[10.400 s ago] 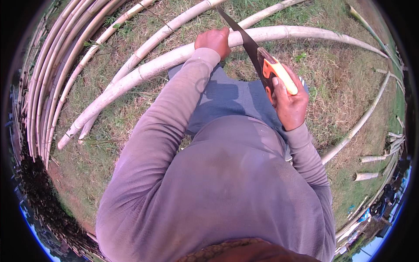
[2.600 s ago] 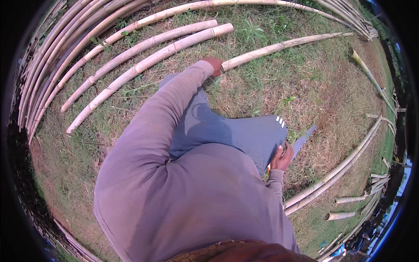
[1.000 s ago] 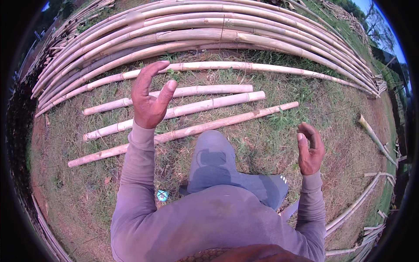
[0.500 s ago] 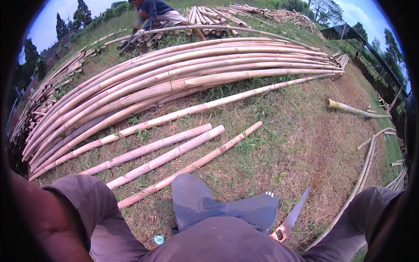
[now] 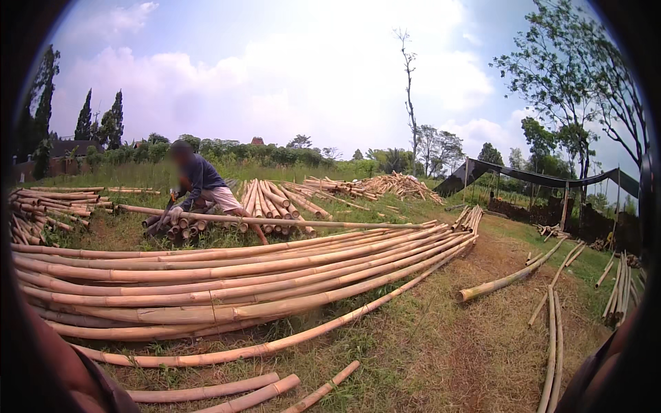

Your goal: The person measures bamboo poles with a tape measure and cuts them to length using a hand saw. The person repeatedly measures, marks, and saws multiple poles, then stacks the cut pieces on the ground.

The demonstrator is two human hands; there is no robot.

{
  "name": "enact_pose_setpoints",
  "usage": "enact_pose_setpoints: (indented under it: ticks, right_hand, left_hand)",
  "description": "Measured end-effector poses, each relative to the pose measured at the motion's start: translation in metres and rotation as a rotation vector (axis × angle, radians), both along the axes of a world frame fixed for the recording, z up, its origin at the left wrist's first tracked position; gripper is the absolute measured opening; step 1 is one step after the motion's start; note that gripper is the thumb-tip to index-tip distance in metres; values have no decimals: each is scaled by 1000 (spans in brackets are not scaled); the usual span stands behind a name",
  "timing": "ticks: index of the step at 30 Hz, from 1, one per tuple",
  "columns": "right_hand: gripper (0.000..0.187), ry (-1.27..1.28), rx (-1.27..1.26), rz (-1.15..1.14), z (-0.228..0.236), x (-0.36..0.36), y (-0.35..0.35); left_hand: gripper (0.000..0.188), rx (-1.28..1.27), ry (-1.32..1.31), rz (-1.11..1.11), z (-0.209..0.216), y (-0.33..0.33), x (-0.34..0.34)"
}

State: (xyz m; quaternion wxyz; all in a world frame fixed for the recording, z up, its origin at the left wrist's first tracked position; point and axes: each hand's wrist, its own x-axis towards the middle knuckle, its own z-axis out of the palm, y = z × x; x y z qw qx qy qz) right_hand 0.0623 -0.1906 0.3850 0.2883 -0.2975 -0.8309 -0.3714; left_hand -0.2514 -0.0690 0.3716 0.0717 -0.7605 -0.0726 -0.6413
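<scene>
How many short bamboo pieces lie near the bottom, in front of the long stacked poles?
3: left piece, middle piece beside it, right piece farther over; others may be hidden below the frame.

- Long bamboo poles (image 5: 234, 312): woody, smooth between ringed joints, faint satin sheen.
- Short bamboo lengths (image 5: 203, 391) nearest me: same smooth wood, matt.
- Grass (image 5: 399, 344): dry, rough, bristly.
- Bare soil (image 5: 475, 361): dull, rough.
- Co-worker's shirt (image 5: 204, 173) and shorts (image 5: 224, 199): matt cloth.
- Shelter sheet (image 5: 516, 174): dull; cloth or plastic, can't tell from here.
- Sleeve (image 5: 116, 394): matt cloth.
</scene>
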Motion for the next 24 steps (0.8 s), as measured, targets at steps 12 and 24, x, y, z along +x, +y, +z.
enact_pose_setpoints:
  ticks: [12, 24]
  right_hand:
    - [44, 1, 77, 232, -35, 18, 44]
    - [57, 280, -842, -77, -310, 1, 431]
  left_hand:
    - [64, 156, -212, 90, -69, 37, -29]
    - [92, -1381, 411, 1137, -570, 222, -63]
